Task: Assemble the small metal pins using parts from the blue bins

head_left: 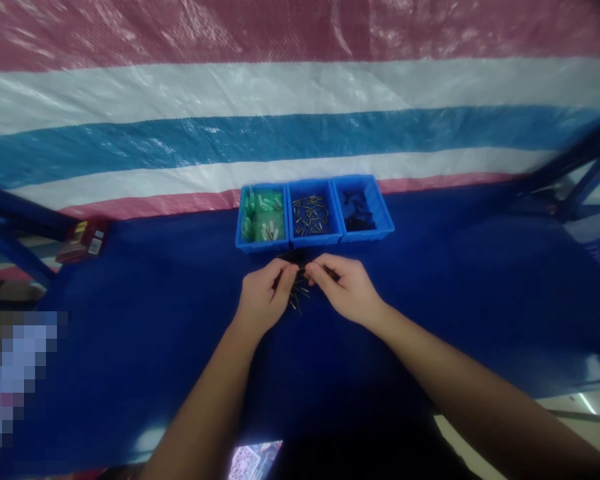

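Both hands are close together over the blue tabletop, just in front of the bins. My left hand (pixel 265 290) is closed in a pinch, thumb against the fingers. Facing it, my right hand (pixel 347 287) pinches in the same way. A thin, small rod-like piece (pixel 301 269) spans the short gap between the fingertips; its ends are hidden by them. Under and between the hands lies a loose pile of thin dark and brass-coloured rods (pixel 298 297), partly covered by the fingers. A dark item (pixel 293 255) shows just behind the left fingertips, too dim to name.
Three joined blue bins hold green bags with small pale pieces (pixel 270 230), thin metallic rods (pixel 311 215) and dark pieces (pixel 357 210). A red box (pixel 83 241) sits at the table's far left. A striped sheet (pixel 300 87) hangs behind. A lit screen (pixel 255 460) shows at the near edge.
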Motion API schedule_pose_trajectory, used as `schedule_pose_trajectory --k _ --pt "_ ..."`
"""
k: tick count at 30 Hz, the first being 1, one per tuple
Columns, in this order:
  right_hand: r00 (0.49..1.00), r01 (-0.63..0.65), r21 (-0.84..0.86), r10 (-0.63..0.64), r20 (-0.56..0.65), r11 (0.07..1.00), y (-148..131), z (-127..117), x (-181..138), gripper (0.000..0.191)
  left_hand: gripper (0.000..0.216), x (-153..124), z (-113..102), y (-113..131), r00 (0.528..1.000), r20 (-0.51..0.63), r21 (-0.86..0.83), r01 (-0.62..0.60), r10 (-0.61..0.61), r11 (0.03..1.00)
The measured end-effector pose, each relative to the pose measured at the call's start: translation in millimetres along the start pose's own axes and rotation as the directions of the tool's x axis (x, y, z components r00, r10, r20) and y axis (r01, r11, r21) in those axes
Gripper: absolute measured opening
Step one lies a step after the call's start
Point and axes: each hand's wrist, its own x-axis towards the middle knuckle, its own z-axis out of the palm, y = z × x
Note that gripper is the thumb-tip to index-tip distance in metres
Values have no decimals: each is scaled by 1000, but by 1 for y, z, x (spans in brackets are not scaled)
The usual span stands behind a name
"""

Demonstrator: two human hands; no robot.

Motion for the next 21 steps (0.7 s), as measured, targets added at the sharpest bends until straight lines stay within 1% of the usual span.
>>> schedule_pose_trajectory --k 3,5,7,11,13,15,17,19,21 --pt "996 -83 92 81 27 992 1 0 1 40 24 -2 1 -1 1000 25 -57 8 -6 998" --pt "994 -106 112 103 33 988 3 1 2 44 22 -2 2 -1 999 36 -80 14 -11 997" --pt "994 -110 115 108 24 987 4 1 2 40 21 -3 2 -1 999 35 -73 22 -20 997" --pt "994 -109 135 112 -8 985 4 3 2 26 18 -1 1 1 1000 13 -48 25 -24 999" --pt "994 -104 151 108 -14 983 3 2 2 23 17 -1 1 1 1000 5 -44 16 -16 999" --pt "994 -105 168 109 -13 980 3 2 2 24 18 -1 1 0 1000 6 -41 14 -14 999" --pt "991 -126 201 130 -6 971 3 2 3 30 19 -2 1 -2 1000 10 -48 23 -23 999" --pt "984 -166 254 176 -18 953 4 2 5 36 20 -3 1 -4 999 11 -58 38 -38 998" --pt "969 -213 317 242 -56 924 6 2 8 39 21 -3 2 -4 999 9 -61 54 -53 997"
